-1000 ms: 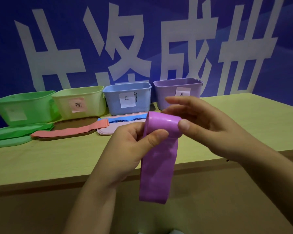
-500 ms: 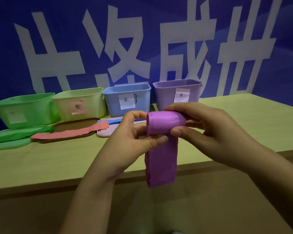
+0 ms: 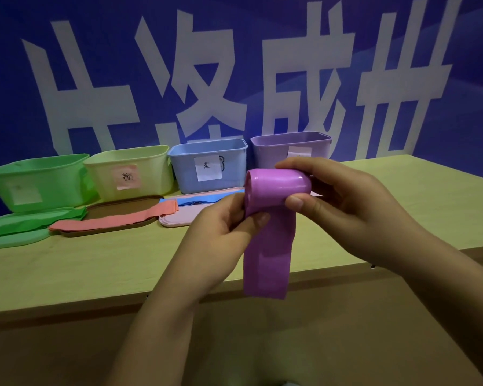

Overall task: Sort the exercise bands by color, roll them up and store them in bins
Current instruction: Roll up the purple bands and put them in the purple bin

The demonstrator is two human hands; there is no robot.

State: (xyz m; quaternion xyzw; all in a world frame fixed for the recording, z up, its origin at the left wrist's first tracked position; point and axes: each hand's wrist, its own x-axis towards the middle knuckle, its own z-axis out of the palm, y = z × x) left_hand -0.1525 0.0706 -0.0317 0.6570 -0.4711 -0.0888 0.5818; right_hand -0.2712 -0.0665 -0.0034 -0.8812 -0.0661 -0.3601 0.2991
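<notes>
Purple exercise band (image 3: 268, 240), half rolled, sits pinched between my left hand (image 3: 221, 240) and right hand (image 3: 343, 207) above the tabletop (image 3: 95, 268), while green (image 3: 34, 221), salmon (image 3: 115, 220) and blue bands (image 3: 204, 198) lie unrolled before their bins.

Blue bin (image 3: 208, 162): white label, handwritten 蓝. Yellow bin (image 3: 129, 168): pink label, writing illegible. Blue backdrop (image 3: 262, 37) at 12 o'clock: large white characters, 成册 legible.
</notes>
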